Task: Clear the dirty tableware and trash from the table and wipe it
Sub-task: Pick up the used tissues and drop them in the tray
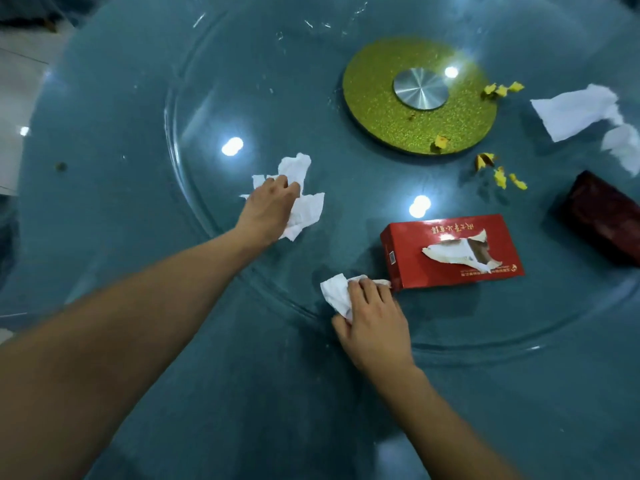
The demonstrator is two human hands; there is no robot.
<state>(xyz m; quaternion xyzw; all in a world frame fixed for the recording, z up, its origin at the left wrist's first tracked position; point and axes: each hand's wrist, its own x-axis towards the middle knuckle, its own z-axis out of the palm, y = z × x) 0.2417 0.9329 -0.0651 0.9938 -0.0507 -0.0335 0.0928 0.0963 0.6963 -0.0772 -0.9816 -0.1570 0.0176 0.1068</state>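
While each hand grips a half-hidden tissue, fingertips stay unseen.

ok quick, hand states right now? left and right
Left hand: fingers curled on a crumpled white tissue on the glass turntable.
Right hand: gripping a wadded tissue beside the red tissue box.

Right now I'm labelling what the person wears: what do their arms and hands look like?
Both arms are bare up to the frame edge, no sleeves in view. The left hand and right hand show no gloves, rings, watch or wristbands.
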